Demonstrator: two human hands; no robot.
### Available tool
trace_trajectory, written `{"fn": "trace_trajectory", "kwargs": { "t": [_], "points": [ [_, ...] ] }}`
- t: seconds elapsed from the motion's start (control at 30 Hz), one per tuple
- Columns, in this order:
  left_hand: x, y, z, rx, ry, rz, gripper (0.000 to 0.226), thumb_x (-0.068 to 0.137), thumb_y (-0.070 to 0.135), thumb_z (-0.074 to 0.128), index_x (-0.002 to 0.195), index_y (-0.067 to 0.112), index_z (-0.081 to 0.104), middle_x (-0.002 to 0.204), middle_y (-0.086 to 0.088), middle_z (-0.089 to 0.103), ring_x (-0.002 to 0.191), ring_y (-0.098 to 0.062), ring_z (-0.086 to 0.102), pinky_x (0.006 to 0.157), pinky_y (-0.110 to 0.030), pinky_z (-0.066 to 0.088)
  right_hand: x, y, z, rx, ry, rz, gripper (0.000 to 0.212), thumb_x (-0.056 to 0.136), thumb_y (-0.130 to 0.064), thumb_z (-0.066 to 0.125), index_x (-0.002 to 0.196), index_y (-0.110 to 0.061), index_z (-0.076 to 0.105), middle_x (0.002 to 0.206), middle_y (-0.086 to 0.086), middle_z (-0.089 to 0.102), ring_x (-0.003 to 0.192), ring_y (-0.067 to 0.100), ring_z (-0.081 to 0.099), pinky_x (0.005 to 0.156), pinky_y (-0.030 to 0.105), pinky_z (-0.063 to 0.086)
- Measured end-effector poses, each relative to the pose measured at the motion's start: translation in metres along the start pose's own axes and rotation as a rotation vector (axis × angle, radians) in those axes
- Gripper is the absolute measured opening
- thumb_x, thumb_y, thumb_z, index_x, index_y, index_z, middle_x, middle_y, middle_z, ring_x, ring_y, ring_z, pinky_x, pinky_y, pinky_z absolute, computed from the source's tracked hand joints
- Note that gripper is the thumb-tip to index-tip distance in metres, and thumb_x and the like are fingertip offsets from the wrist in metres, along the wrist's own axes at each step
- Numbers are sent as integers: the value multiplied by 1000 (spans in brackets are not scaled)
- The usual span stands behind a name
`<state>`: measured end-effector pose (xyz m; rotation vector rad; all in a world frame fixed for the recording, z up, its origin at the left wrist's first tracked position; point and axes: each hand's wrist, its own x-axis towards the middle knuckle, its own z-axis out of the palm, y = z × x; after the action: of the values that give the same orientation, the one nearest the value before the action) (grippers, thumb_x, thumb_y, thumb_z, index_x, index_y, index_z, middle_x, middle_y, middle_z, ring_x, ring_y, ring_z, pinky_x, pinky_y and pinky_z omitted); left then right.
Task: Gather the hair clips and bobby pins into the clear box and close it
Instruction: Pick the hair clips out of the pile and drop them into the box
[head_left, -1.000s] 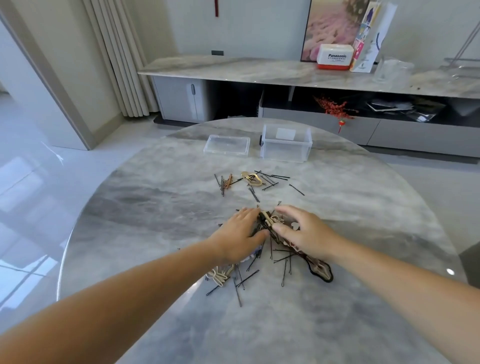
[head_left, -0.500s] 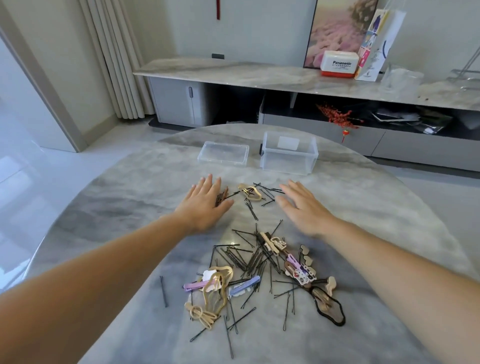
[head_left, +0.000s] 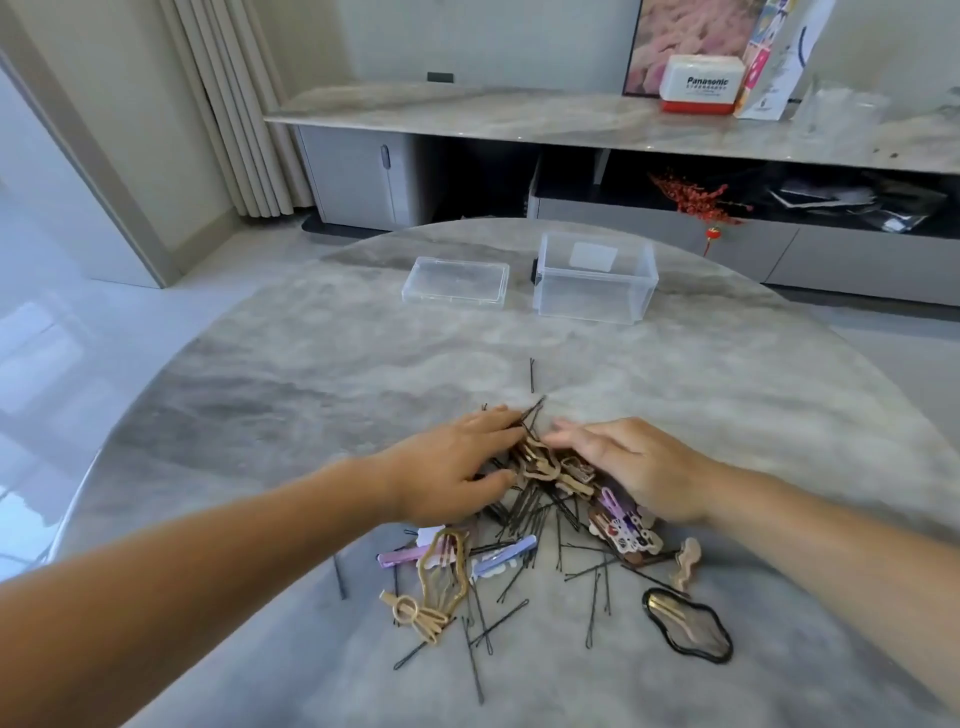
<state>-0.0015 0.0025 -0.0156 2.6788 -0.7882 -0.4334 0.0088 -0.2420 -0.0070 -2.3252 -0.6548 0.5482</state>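
Note:
A heap of black bobby pins and hair clips lies in the middle of the round marble table. My left hand and my right hand rest palm down on the far side of the heap, fingers spread and cupped over beige clips. Nearer me lie a gold outline clip, purple clips, a patterned clip and a black oval clip. One bobby pin lies alone farther out. The clear box stands open at the far edge, its lid flat to its left.
Behind the table runs a long marble sideboard with a white and red Panasonic box, a picture and a paper bag. Curtains hang at the back left. The shiny floor lies to the left of the table.
Both hands have swept back toward me, dragging the far cluster of pins and clips into the main heap. One pin stayed behind on the table.

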Motion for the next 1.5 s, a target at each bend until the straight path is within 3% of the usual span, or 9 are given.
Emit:
{"fn": "trace_trajectory", "kwargs": {
  "t": [0.1, 0.2, 0.37, 0.7, 0.9, 1.0, 1.17, 1.37, 1.5],
  "points": [
    [-28, 5, -7, -62, 77, -70, 62, 103, 43, 39, 158, 23, 17, 166, 5, 17, 152, -8, 7, 117, -20, 0, -29, -5, -6, 142, 100, 43, 52, 93, -51, 28, 131, -32, 57, 139, -24, 47, 130, -15, 36, 110, 13, 23],
    [-57, 0, 3, -38, 142, -294, 70, 99, 60, 22, 159, 26, 7, 167, 4, 8, 153, -10, -3, 122, -34, -10, -55, 2, 0, 237, 275, 147, 47, 98, -50, 29, 134, -30, 52, 145, -17, 44, 138, -3, 31, 113, 21, 19],
    [-106, 10, 55, -30, 235, -691, 81, 91, 66, 8, 158, 21, 1, 167, -10, -13, 151, -23, -21, 121, -51, -13, -95, -2, 55, 75, 525, 384, 71, 90, -58, 17, 151, -22, 23, 161, -8, 12, 149, 7, 1, 119, 27, 2],
    [-43, 63, 65, -66, 304, -505, 76, 99, 59, 12, 158, 12, 0, 166, -16, -12, 151, -27, -19, 123, -46, -11, -49, -30, 90, -14, 615, 464, 69, 96, -53, 16, 154, -15, 9, 164, 2, 6, 150, 17, -4, 122, 34, -1],
    [-19, 58, 36, -390, 221, -395, 81, 95, 64, 36, 159, 24, 5, 168, -1, -1, 153, -19, -11, 123, -46, -9, -44, -36, 55, 648, 518, 215, 56, 101, -33, 38, 152, -20, 18, 158, 0, 27, 142, 8, 27, 112, 25, 21],
    [-31, 34, 0, -299, 45, -217, 104, 80, 55, 72, 158, 32, 6, 168, 4, 3, 154, -22, 5, 123, -51, 12, -46, -23, 27, 218, 432, 238, 70, 83, -57, 58, 144, -30, 37, 150, -6, 40, 141, 11, 29, 115, 36, 26],
    [-23, 32, -18, -88, -148, -55, 120, 71, 34, 87, 157, 41, 3, 167, 13, 0, 153, -14, 7, 123, -41, 12, -46, -15, 14, -283, 28, 186, 121, 41, -84, 68, 147, -40, 27, 141, -8, 29, 136, 15, 21, 114, 39, 28],
    [2, 36, -14, 49, -124, 13, 92, 67, 44, 87, 147, 36, 42, 146, 6, 43, 133, -18, 36, 111, -36, 33, -37, -15, 21, -301, -15, 148, 108, 51, -54, 87, 144, -37, 35, 126, -8, 33, 121, 10, 36, 99, 25, 37],
    [6, 33, -12, -65, -102, -16, 67, 68, 41, 87, 128, 29, 61, 116, 7, 56, 108, -16, 54, 96, -35, 48, -32, -14, 16, -328, 27, 110, 70, 62, -45, 84, 126, -31, 59, 109, -1, 48, 104, 17, 51, 89, 31, 44]
  ]
}}
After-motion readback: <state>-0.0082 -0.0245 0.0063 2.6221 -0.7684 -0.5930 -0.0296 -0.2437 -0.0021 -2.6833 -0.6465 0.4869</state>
